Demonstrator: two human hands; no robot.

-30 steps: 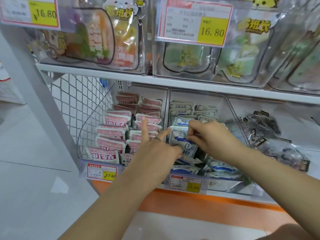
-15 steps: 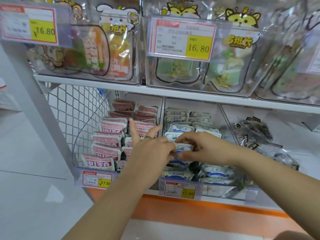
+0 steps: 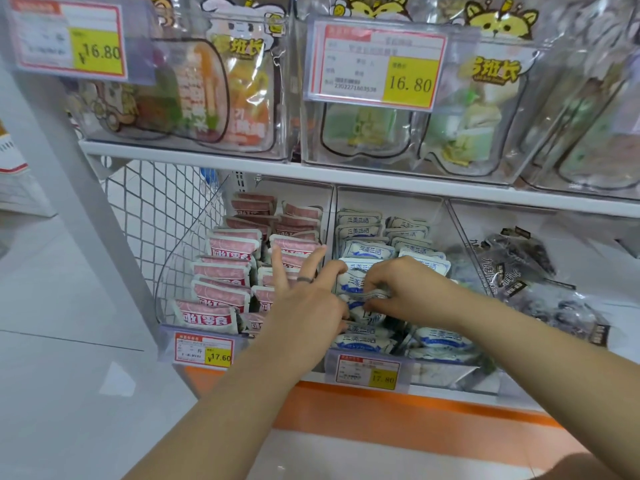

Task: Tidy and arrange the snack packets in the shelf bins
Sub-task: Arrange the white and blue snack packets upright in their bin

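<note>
Small blue-and-white snack packets fill the middle clear bin on the lower shelf. Both my hands are inside this bin, over its front half. My left hand pinches a blue-and-white packet with thumb and forefinger, while its other fingers stick up. My right hand grips the same cluster of packets from the right, fingers curled over them. Pink-and-white packets stand in neat rows in the left bin.
A third bin on the right holds dark loose packets. Price tags hang on the bin fronts. The upper shelf carries clear bins of large pouches. A white mesh panel closes the left side.
Both hands have dropped lower in the middle bin and pressed the held packet down among the others. The view has tilted up a little.
</note>
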